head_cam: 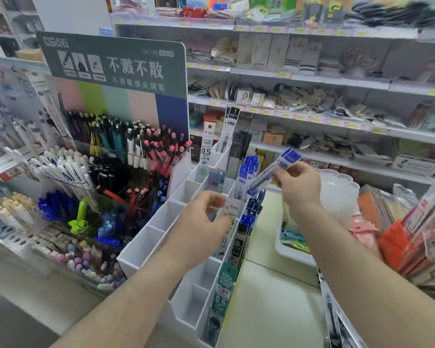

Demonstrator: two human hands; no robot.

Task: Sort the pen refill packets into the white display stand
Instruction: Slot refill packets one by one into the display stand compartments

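**Refill packets: sorting into stand, one blue packet in hand**

Refill packets (274,172), blue type: I pinch a small bunch at its upper end between thumb and fingers of my right hand (299,187). It slants down and to the left, lower end aimed at the stand (158,219), just beside the blue packets already standing there. I judge the tilt serves to feed the lower end into a slot first.

Stand, white, stepped, two rows of open compartments. It sits between the pen display and the counter.

- Left row: the compartments that show hold nothing.
- Right row, far end: tall white and dark packets (225,133), upright.
- Right row, middle: blue packets (246,172) upright, the likely home for the ones I hold, since like goes with like.
- Right row, nearer: white 0.5 packets (230,214), then dark ones; a green packet (222,287) at the near end.

Left hand (199,227): over the middle of the stand, fingers loosely curled, gripping nothing that I can see. The fingertips lie near the white packets; whether they touch them I cannot tell. I take it the hand is there to steady the stand or part the packets.

Also present:
- Pen display (116,146) with a green header card, left of the stand, crowded with pens.
- White tray (290,252) on the counter, right of the stand, with mixed goods.
- More packets (337,320) lying at the lower right, probably awaiting sorting.
- Shelves (312,79) of stock behind.

Status, by my estimate: partly done.
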